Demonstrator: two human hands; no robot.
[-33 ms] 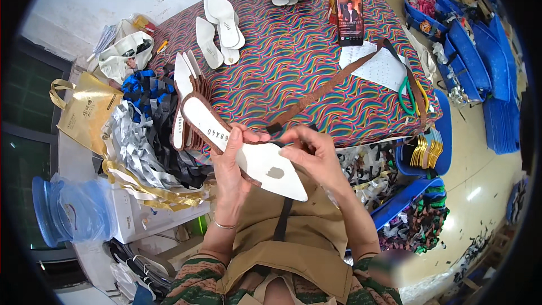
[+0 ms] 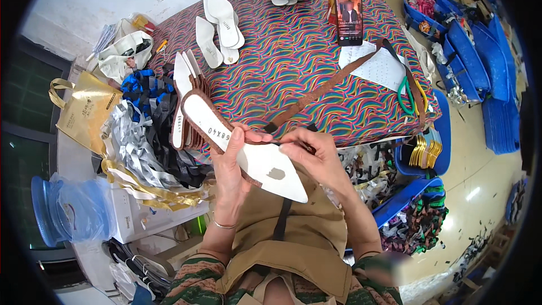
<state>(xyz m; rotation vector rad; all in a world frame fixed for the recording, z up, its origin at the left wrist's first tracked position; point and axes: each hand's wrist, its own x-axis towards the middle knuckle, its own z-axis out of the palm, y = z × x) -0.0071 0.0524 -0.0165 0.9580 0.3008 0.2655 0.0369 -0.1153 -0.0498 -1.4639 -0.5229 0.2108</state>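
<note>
My left hand (image 2: 227,161) clasps the smooth white, brown-trimmed insole (image 2: 257,161) over the table's (image 2: 293,68) near-left corner, its long axis slanting from rounded heel, far left, to pointed toe, near right. My right hand (image 2: 319,155) bunches its fingers at the rim; their grip I can't tell.

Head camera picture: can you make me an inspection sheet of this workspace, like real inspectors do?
Surface: table covered by a multicoloured wave-patterned cloth.
Job's things: white, pointed, brown-edged shoe sole, with a grey patch near its tip; stack of white, brown-edged soles beside it.
Clutter: long brown strip, upright black rectangular phone, white paper sheet.
Hands: left hand grips the sole, thumb on its white face; right hand has its fingertips at the sole's edge.
Cables: nothing seen for certain.
Surroundings: blue plastic bins at right; gold bag at left.
</note>
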